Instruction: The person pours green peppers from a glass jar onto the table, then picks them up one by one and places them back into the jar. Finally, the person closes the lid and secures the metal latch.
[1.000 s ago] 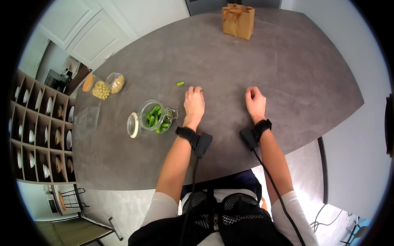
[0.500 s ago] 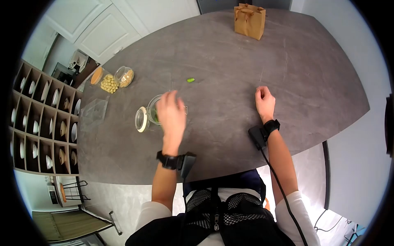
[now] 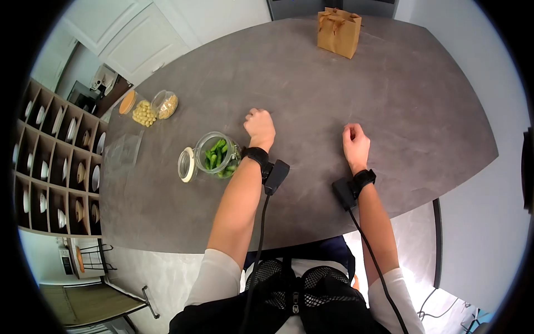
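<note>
My left hand (image 3: pixel 260 128) is on the table (image 3: pixel 311 161) to the right of an open glass jar (image 3: pixel 210 138). Its fingers are curled down over the spot where a small green pepper lay; the pepper itself is hidden under them. Small green peppers (image 3: pixel 214 157), or something much like them, fill part of the jar. The jar's hinged lid (image 3: pixel 186 165), with a pale rim, hangs open on the left side. My right hand (image 3: pixel 356 145) rests on the table with its fingers curled closed, and nothing shows in it.
At the back left, a jar of pale nuts (image 3: pixel 144 113) lies beside a jar of beige flakes (image 3: pixel 167 106). A clear plastic box (image 3: pixel 123 151) stands near the left edge. Toward the far edge is a brown paper bag (image 3: pixel 339 34). Cables run from both wrist straps.
My left hand has moved from above the jar to the right and forward, closing over the small green pepper, which is now out of sight. My right hand stays in place.
</note>
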Action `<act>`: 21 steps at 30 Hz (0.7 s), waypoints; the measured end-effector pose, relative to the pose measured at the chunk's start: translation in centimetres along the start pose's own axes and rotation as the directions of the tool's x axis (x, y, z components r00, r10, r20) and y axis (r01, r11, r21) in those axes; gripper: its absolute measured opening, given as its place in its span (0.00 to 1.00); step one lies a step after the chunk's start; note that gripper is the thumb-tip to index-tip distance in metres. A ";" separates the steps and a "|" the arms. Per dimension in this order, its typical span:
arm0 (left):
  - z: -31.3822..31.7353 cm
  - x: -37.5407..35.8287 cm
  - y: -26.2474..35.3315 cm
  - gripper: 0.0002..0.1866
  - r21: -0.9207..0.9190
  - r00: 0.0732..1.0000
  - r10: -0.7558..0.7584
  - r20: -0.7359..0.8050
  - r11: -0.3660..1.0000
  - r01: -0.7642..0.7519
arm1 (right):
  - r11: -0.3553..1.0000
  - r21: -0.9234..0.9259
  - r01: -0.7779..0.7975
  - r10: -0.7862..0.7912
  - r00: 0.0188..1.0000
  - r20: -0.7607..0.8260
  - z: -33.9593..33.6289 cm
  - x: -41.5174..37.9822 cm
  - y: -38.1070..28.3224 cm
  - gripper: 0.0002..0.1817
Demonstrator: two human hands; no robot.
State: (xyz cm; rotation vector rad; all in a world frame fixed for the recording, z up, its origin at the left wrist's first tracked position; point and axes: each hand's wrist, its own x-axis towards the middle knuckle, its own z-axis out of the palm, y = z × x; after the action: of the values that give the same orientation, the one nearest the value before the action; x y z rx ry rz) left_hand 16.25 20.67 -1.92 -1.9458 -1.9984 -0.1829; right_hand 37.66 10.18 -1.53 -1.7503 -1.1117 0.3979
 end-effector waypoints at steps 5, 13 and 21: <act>-2.7 -2.6 -0.2 0.05 -0.138 0.986 0.119 -0.120 0.981 -0.136 | 1.000 0.008 0.010 -0.010 1.000 -0.012 0.0 0.0 0.0 0.09; -11.3 -7.5 -8.8 0.17 -0.386 0.949 -0.115 -0.294 0.922 -0.008 | 0.999 0.008 0.049 -0.049 0.998 -0.029 0.0 -0.1 0.4 0.09; -9.8 -14.0 -12.9 0.22 -0.853 0.826 -0.527 -0.203 0.510 0.115 | 1.000 0.025 0.018 -0.018 1.000 0.002 -0.3 -0.1 0.2 0.09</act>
State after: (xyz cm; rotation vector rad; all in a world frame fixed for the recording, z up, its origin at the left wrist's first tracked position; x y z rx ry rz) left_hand 4.97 3.61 4.42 -1.6093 -2.0841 -1.7943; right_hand 37.92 9.94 -1.59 -1.7170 -1.1187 0.4014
